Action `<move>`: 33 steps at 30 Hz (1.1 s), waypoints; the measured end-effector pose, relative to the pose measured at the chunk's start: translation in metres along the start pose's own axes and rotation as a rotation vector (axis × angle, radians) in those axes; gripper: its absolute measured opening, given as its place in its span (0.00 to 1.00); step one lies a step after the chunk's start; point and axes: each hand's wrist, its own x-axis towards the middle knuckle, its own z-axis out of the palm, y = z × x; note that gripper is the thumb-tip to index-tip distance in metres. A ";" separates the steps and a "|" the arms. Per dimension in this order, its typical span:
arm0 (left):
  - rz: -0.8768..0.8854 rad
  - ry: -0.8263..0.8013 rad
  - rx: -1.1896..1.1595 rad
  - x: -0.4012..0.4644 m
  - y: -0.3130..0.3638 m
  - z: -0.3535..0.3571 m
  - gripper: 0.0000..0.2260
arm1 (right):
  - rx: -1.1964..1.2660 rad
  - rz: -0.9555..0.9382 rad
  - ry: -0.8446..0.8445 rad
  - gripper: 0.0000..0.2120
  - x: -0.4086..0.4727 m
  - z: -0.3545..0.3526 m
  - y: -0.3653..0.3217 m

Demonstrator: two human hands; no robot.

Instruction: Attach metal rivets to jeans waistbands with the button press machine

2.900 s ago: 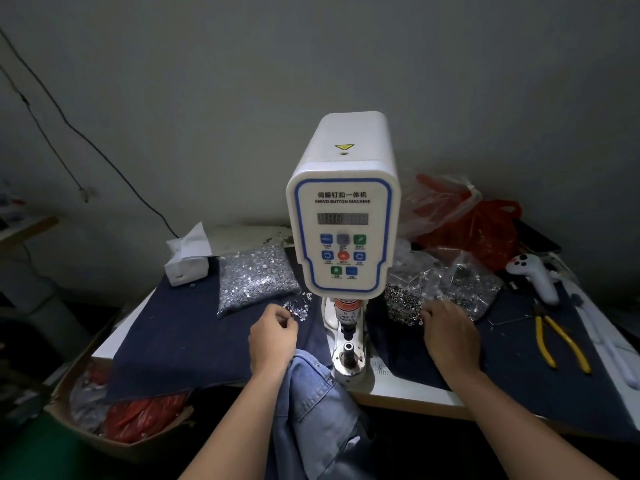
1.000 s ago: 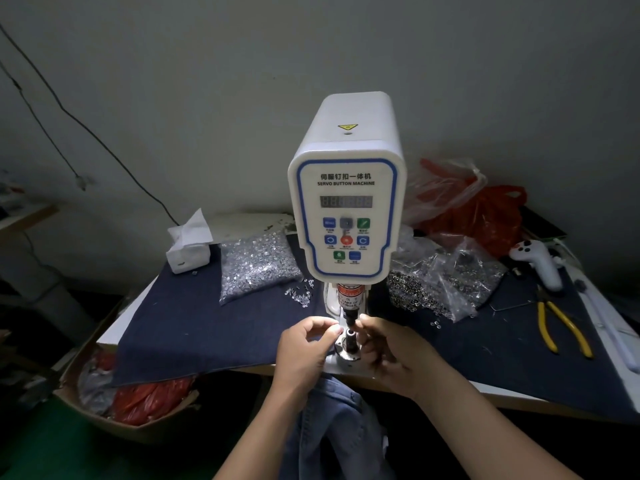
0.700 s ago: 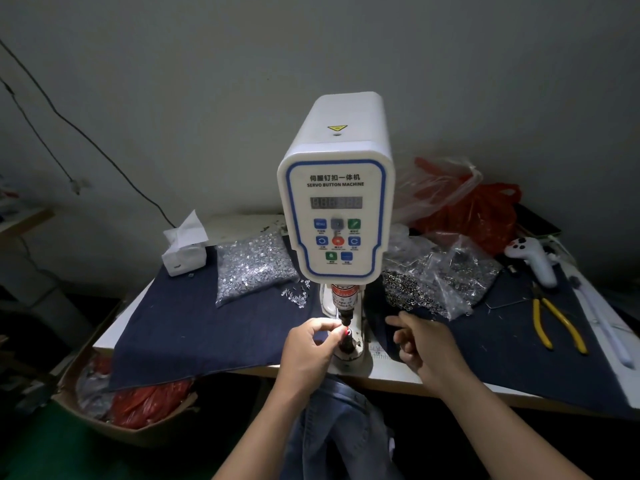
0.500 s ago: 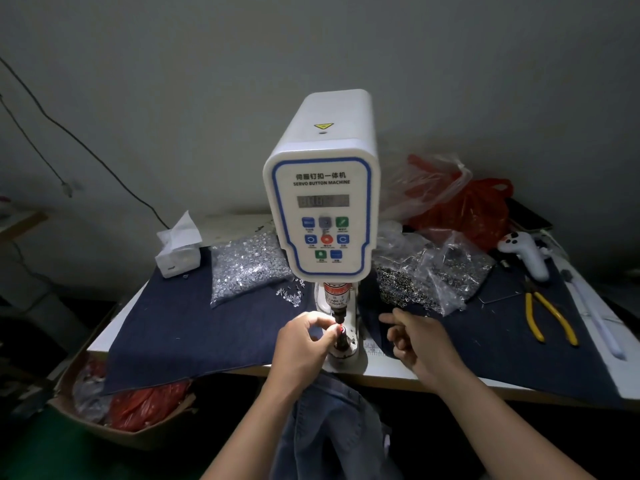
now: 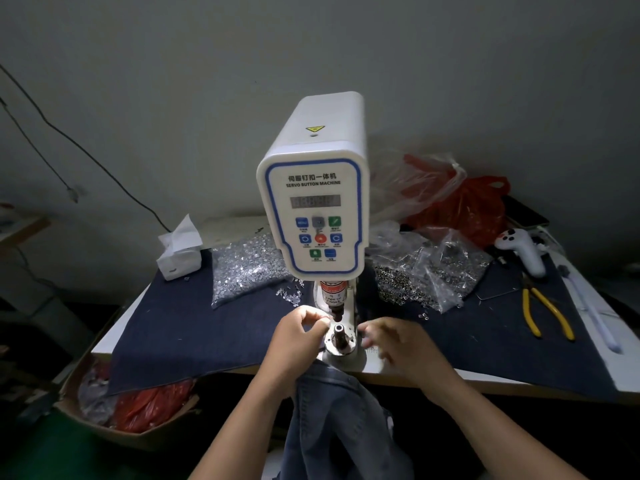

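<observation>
The left hand has drawn back a little from the upper punch of the button press machine; its grip is narrow, thumb and fingertips pinched together just left of the lower die, though whether a rivet sits in the pinch is too small to tell. The right hand (blurred) has dropped toward the die's right side, fingers loosely curled around nothing visible. With both hands off the dies, loading looks finished. The jeans hang below both grips, off the surface edge, so the waistband likely comes up next.
</observation>
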 end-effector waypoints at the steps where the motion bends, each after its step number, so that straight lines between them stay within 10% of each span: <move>1: -0.029 -0.003 -0.058 -0.001 0.000 -0.002 0.05 | -0.100 -0.081 -0.122 0.06 -0.007 0.003 -0.003; 4: -0.127 -0.056 -0.317 -0.005 0.002 -0.010 0.04 | -0.258 -0.144 -0.388 0.04 -0.023 0.012 -0.008; 8: -0.088 -0.136 -0.527 -0.014 0.012 -0.019 0.09 | -0.362 -0.233 -0.286 0.08 -0.031 0.014 -0.014; 15: 0.364 -0.594 0.327 -0.027 -0.007 -0.049 0.05 | 0.004 -0.223 -0.358 0.03 -0.036 -0.001 -0.035; 25: 0.250 -0.496 -0.338 -0.035 -0.026 -0.037 0.18 | -0.621 -0.191 -0.386 0.04 -0.021 -0.015 -0.045; 33: 0.235 -0.592 0.172 -0.032 -0.047 -0.029 0.11 | 0.043 0.033 -0.495 0.07 -0.019 -0.024 -0.036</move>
